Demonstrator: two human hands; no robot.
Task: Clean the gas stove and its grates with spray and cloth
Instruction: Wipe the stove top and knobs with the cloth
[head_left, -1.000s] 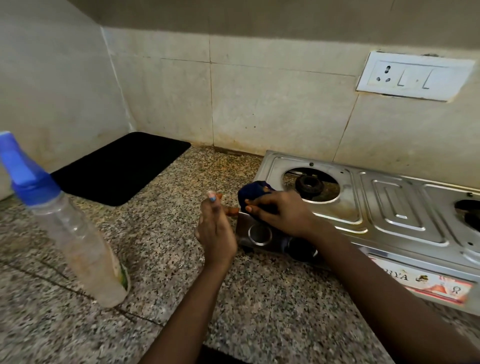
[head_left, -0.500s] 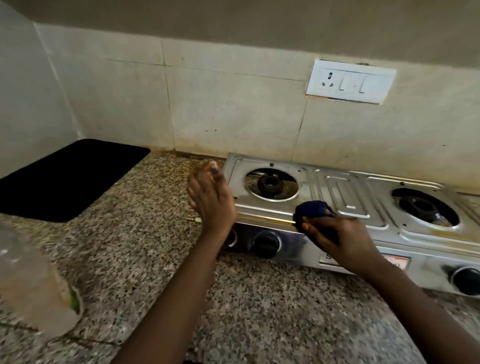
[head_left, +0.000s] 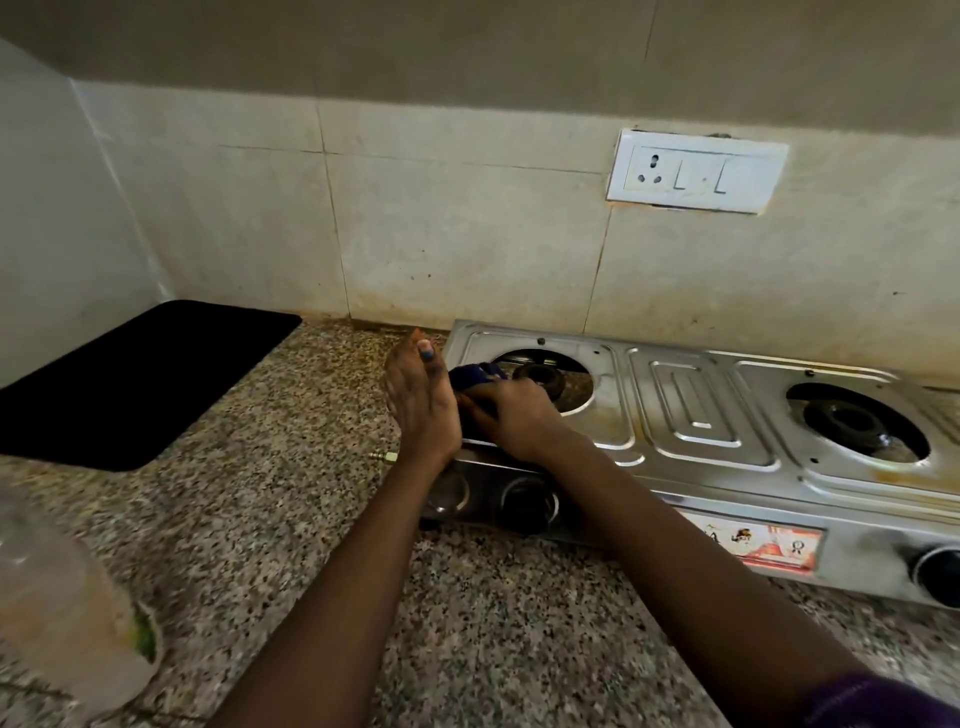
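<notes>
A steel two-burner gas stove (head_left: 696, 410) sits on the granite counter against the tiled wall, with no grates on it. My right hand (head_left: 511, 415) presses a dark blue cloth (head_left: 475, 376) onto the stove's front left corner, beside the left burner (head_left: 543, 376). My left hand (head_left: 421, 400) rests edge-on against the stove's left side, fingers straight and together, holding nothing. The clear spray bottle (head_left: 67, 613) stands at the lower left, its top out of frame.
A black mat (head_left: 140, 379) lies in the counter's back left corner. The right burner (head_left: 857, 421) and black knobs (head_left: 527, 504) show on the stove. A small brass gas inlet (head_left: 383, 456) sticks out at the stove's left. A white switch plate (head_left: 696, 171) is on the wall.
My right hand has carried the cloth from the stove's front middle back to its front left corner. My left hand has stayed at the stove's left side.
</notes>
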